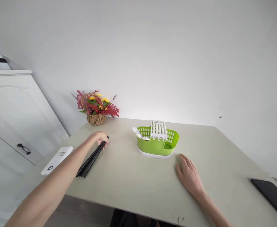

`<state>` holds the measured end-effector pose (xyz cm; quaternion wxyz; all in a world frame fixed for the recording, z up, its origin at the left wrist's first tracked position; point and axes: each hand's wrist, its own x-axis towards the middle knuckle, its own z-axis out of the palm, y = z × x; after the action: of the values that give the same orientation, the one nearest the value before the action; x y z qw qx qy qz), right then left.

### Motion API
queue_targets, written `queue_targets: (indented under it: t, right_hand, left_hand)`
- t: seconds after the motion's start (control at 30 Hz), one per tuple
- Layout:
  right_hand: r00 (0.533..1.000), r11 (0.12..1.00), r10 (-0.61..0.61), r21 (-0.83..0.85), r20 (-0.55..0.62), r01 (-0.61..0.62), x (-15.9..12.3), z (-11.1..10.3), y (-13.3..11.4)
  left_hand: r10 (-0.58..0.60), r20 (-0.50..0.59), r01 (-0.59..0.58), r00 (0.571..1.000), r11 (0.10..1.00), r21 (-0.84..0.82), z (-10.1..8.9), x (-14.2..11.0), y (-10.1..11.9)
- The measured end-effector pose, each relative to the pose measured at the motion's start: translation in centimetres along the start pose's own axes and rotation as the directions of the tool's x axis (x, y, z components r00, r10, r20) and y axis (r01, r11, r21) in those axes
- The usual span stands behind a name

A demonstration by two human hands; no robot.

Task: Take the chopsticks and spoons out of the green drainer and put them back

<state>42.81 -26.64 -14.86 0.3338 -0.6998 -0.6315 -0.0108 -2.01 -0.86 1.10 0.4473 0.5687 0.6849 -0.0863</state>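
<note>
At the left of the table, my left hand (102, 138) is closed around the upper ends of a bundle of black chopsticks (90, 162). Their other ends slant down toward the table's front edge. My right hand (188, 171) lies palm down with its fingers stretched out, holding nothing. Just beyond its fingertips stands a green utensil basket (152, 146) on a white base, with a white slotted rack (158, 129) across its top. White spoons (138, 134) lean out over the basket's left side.
A wicker basket of artificial flowers (96, 119) stands at the back left. Near the left edge lies a white box-like device (57, 160), and a black phone-like slab (272, 195) lies at the right. A white cabinet (17, 119) adjoins the table's left side; a wall is behind.
</note>
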Motion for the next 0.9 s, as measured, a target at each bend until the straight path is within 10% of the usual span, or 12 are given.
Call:
queue_targets:
  t: [0.9]
  right_hand:
    - [1.0,1.0,0.021,0.007,0.005,-0.021,-0.1,0.0,-0.1]
  left_hand:
    - [0.031,-0.37,0.165,0.929,0.859,0.485,2.3,-0.5,2.5]
